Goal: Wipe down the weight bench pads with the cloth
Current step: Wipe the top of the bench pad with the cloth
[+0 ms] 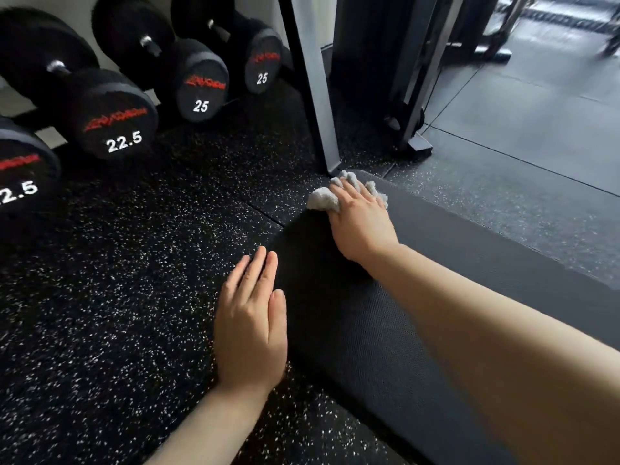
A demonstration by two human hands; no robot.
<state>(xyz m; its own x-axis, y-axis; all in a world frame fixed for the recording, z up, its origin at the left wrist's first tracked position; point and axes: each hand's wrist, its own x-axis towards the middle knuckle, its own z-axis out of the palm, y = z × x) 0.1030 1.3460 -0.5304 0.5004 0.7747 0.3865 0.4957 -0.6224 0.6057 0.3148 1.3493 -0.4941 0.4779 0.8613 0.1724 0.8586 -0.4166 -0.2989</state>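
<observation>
A black weight bench pad [436, 263] runs from the lower right up toward the middle. A crumpled light grey cloth [323, 199] lies near the pad's far end, at its left edge. My right hand [360, 219] presses flat on the cloth with straight fingers, so most of the cloth is hidden under it. With its fingers straight and together, my left hand [251, 323] rests against the left side of the pad, nearer to me, holding nothing.
Black dumbbells marked 22.5 [114, 119] and 25 [201, 85] sit on a rack at the upper left. A grey upright post [318, 95] stands just beyond the pad's far end. A machine frame [412, 105] stands behind it. Speckled rubber floor [134, 263] surrounds the bench.
</observation>
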